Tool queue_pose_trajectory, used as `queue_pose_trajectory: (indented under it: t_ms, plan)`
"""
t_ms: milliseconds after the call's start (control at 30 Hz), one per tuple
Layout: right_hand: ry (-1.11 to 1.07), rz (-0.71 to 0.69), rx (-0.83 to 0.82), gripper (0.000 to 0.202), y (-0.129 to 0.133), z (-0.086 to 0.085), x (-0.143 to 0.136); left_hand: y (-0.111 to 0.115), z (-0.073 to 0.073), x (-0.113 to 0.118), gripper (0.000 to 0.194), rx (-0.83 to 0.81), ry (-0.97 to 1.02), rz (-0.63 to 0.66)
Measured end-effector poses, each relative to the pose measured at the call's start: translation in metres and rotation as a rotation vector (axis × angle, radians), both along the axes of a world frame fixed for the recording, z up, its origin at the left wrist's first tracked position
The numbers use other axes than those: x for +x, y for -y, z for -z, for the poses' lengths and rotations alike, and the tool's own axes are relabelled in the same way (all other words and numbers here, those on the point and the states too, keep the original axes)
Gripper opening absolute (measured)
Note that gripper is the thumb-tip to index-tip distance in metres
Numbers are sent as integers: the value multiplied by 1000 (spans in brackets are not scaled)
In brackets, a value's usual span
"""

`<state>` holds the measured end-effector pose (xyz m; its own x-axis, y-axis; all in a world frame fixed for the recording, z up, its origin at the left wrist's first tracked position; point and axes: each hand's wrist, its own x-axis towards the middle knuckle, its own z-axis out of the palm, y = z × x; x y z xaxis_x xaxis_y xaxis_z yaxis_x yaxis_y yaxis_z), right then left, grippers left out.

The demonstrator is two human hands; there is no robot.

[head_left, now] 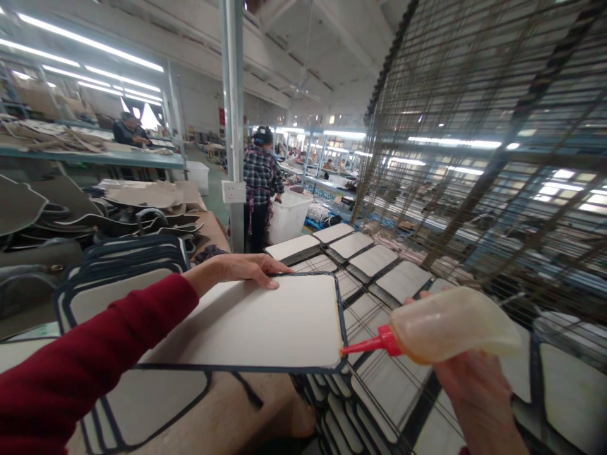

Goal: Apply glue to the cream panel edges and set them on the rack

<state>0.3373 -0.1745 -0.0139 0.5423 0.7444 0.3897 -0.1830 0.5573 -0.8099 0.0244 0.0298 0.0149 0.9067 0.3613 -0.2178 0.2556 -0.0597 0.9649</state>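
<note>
My left hand (253, 268) grips the far edge of a white panel with a dark border (256, 322), thumb on its face and fingers behind. The panel has rounded corners and is tilted toward me. In my right hand (474, 379) lies a squeeze bottle (450, 322) of yellowish liquid, turned on its side, its fingers mostly hidden by the bottle. The red nozzle (367, 344) points left, its tip at the panel's lower right corner, on the dark border. A thin yellowish line runs along the panel's right edge.
Similar panels are stacked at left (128, 253) and laid in rows on a wire rack (379, 379). Raised wire grids (474, 126) stand at right. A metal post (232, 126) rises ahead; beyond it a person in a plaid shirt (260, 174) stands by a white bin (289, 215).
</note>
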Motion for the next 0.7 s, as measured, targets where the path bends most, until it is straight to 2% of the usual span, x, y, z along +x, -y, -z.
queue_pose_trajectory:
  t_ms: [100, 300, 433, 567, 700]
  plan:
    - [-21, 44, -11, 66, 2, 3, -2, -2, 5, -1, 59, -37, 23, -8]
    - [-27, 227, 35, 64, 7, 7, -7, -6, 13, -1, 59, -86, 83, -33]
    - [23, 321, -1, 52, 13, 14, -7, -8, 19, 2, 58, -90, 122, -83]
    - [-22, 310, 130, 59, 15, 12, -9, -10, 25, 6, 61, -85, 125, -174]
    - [-21, 339, 155, 61, 16, 3, -18, -10, 31, 10, 65, -119, 155, -205]
